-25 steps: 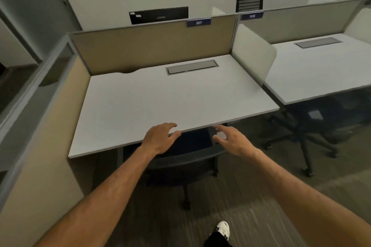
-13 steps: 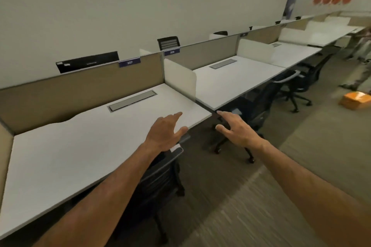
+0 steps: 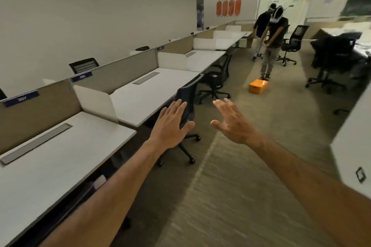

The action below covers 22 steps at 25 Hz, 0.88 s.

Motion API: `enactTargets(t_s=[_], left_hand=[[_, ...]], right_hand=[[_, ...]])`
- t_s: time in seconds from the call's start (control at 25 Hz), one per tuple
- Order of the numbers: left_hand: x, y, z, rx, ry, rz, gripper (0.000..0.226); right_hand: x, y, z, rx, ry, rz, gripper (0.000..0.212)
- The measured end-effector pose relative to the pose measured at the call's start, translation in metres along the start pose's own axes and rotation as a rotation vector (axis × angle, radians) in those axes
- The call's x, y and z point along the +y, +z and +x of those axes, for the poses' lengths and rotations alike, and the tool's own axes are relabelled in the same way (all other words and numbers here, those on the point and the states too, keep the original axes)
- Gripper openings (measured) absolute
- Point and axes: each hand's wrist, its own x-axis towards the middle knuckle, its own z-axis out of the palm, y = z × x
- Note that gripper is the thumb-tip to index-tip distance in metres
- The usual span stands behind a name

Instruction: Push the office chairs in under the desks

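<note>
A row of white desks runs along the left. The nearest desk (image 3: 60, 158) has its dark chair (image 3: 96, 184) tucked beneath it, mostly hidden. At the second desk (image 3: 148, 90) a black office chair (image 3: 187, 96) stands half out, its back toward the aisle. A third black chair (image 3: 217, 78) sits out by the desk beyond. My left hand (image 3: 170, 126) is open, fingers spread, raised in front of the second chair's back and not touching it. My right hand (image 3: 230, 121) is open too, held over the carpet to the chair's right.
An orange box (image 3: 258, 85) lies on the aisle carpet. Two people (image 3: 274, 34) stand past it. More black chairs (image 3: 292, 44) and a draped chair (image 3: 333, 56) stand at the right. A white cabinet (image 3: 355, 142) edges the aisle on my right.
The view has swung right from the first desk down the aisle. Both hands came off the first chair, now under its desk, and rose open toward the second chair.
</note>
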Motion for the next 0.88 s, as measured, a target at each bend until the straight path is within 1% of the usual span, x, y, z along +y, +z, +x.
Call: enactTargets(t_s=[0.04, 0.08, 0.12, 0.2, 0.24, 0.28, 0.36, 0.44, 0.48, 0.64, 0.68, 0.76, 0.84, 0.88], left_hand=[[0.04, 0.023, 0.026, -0.001, 0.049, -0.023, 0.081], [0.044, 0.028, 0.028, 0.022, 0.063, -0.042, 0.081], [0.073, 0.044, 0.045, 0.01, 0.084, -0.072, 0.082], [0.126, 0.081, 0.077, -0.04, 0.16, -0.113, 0.084], [0.164, 0.105, 0.096, -0.063, 0.195, -0.129, 0.084], [0.17, 0.109, 0.098, -0.049, 0.214, -0.131, 0.084], [0.222, 0.147, 0.123, -0.115, 0.268, -0.179, 0.081], [0.265, 0.185, 0.145, -0.179, 0.335, -0.197, 0.081], [0.268, 0.189, 0.146, -0.175, 0.355, -0.201, 0.08], [0.33, 0.254, 0.191, -0.25, 0.411, -0.266, 0.079], [0.333, 0.258, 0.188, -0.257, 0.42, -0.272, 0.079], [0.355, 0.292, 0.217, -0.313, 0.45, -0.293, 0.078], [0.37, 0.334, 0.256, -0.334, 0.464, -0.3, 0.077], [0.371, 0.337, 0.259, -0.337, 0.47, -0.302, 0.077]], right_hand=[[0.037, -0.028, -0.02, 0.016, 0.034, -0.035, 0.075], [0.04, -0.032, -0.022, -0.001, 0.032, -0.029, 0.076], [0.065, -0.049, -0.037, -0.004, 0.076, -0.048, 0.077], [0.109, -0.082, -0.069, 0.045, 0.177, -0.084, 0.077], [0.14, -0.102, -0.092, 0.064, 0.224, -0.104, 0.077], [0.143, -0.104, -0.096, 0.067, 0.228, -0.097, 0.076], [0.188, -0.127, -0.13, 0.083, 0.327, -0.146, 0.076], [0.229, -0.146, -0.162, 0.103, 0.426, -0.132, 0.077], [0.234, -0.146, -0.167, 0.101, 0.431, -0.128, 0.077], [0.31, -0.166, -0.198, 0.105, 0.551, -0.148, 0.078], [0.312, -0.164, -0.202, 0.101, 0.562, -0.148, 0.078], [0.354, -0.171, -0.197, 0.1, 0.591, -0.151, 0.078], [0.402, -0.173, -0.181, 0.098, 0.606, -0.138, 0.078], [0.404, -0.172, -0.181, 0.086, 0.606, -0.15, 0.078]])
